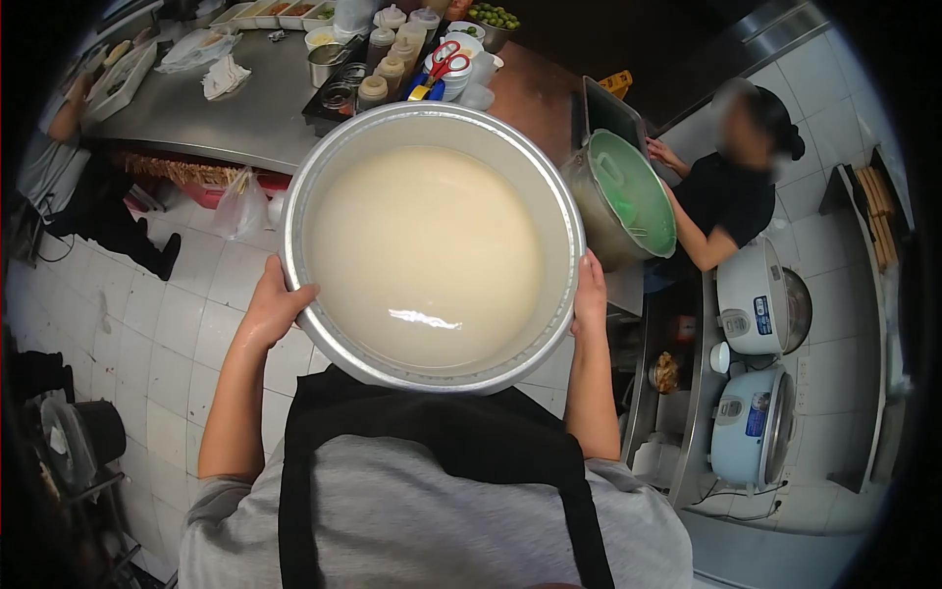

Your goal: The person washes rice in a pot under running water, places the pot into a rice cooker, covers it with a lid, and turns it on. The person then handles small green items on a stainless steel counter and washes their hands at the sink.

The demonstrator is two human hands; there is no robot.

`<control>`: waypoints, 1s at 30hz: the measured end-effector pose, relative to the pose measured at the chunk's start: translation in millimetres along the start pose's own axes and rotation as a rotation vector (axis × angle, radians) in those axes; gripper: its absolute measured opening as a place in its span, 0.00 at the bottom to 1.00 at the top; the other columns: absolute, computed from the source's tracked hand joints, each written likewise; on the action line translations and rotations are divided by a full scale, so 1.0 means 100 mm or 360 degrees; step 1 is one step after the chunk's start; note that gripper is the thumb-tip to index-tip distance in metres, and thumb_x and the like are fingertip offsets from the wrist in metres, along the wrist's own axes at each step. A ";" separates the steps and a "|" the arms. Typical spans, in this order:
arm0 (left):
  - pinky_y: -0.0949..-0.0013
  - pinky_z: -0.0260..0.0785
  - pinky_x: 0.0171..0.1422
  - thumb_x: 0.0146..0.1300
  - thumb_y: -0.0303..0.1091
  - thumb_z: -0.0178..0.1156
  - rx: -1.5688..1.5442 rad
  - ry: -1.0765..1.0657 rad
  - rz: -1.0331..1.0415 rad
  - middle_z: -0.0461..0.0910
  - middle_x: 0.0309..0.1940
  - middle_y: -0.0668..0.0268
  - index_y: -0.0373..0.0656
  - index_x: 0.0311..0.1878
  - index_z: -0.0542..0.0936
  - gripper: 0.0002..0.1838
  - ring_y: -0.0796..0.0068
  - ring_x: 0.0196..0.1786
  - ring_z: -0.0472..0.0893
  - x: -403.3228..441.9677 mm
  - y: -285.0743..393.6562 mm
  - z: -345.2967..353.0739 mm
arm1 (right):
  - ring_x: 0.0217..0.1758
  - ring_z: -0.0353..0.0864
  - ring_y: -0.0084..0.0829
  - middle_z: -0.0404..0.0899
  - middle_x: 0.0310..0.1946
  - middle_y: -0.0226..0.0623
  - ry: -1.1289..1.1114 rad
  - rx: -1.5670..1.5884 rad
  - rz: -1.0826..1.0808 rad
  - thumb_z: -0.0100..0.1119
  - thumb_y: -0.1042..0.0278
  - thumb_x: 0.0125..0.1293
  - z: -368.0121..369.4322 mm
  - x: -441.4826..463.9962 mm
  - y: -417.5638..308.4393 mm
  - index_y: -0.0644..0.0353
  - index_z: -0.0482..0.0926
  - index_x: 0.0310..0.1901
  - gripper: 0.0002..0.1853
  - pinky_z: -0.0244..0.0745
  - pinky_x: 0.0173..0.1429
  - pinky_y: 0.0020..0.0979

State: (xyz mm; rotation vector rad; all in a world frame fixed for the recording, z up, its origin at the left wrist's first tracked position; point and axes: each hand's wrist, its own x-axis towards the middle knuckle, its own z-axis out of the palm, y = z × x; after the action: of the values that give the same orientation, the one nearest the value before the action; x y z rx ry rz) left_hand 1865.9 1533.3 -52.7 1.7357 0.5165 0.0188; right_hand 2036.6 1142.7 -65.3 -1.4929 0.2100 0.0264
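Note:
A large round metal pot (pixel 329 162) is held up in front of my chest, filled partway with cloudy whitish liquid (pixel 422 245). My left hand (pixel 270 302) grips its left side, the thumb over the rim and the other fingers hidden beneath or behind the wall. On the opposite side my right hand (pixel 590 294) is wrapped against the pot's outer wall. Light glints on the liquid's surface near me; whatever lies at the bottom cannot be made out. Just beyond my right hand is a big pot with a green inside (pixel 638 167).
A co-worker (pixel 731 187) stands at the right by the green-lined pot. Rice cookers (pixel 754 417) line the right side. Ahead, a steel counter (pixel 186 108) carries squeeze bottles (pixel 390 71) and red scissors (pixel 447 61). Another person (pixel 83 187) is far left; a plastic bag (pixel 240 204) hangs below the counter.

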 end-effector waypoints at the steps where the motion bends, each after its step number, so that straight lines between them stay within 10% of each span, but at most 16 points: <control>1: 0.74 0.68 0.31 0.51 0.30 0.57 0.0004 -0.0006 -0.0001 0.72 0.35 0.60 0.33 0.49 0.63 0.23 0.76 0.32 0.74 0.00 0.01 0.01 | 0.45 0.75 0.26 0.75 0.46 0.37 0.0000 -0.0030 0.0008 0.46 0.60 0.68 -0.01 0.01 0.03 0.61 0.64 0.58 0.20 0.72 0.46 0.27; 30: 0.73 0.68 0.32 0.51 0.30 0.59 0.0033 -0.0011 -0.0036 0.72 0.35 0.60 0.33 0.47 0.63 0.22 0.75 0.32 0.73 -0.03 0.05 0.00 | 0.43 0.74 0.25 0.75 0.44 0.37 -0.0023 -0.0052 0.0055 0.46 0.59 0.68 -0.02 -0.04 0.01 0.64 0.65 0.57 0.21 0.71 0.46 0.26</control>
State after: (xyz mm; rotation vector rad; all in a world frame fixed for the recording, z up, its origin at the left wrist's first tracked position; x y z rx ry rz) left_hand 1865.1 1531.5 -47.2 1.7496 0.5332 -0.0086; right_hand 2032.3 1141.0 -65.9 -1.5213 0.2248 0.0686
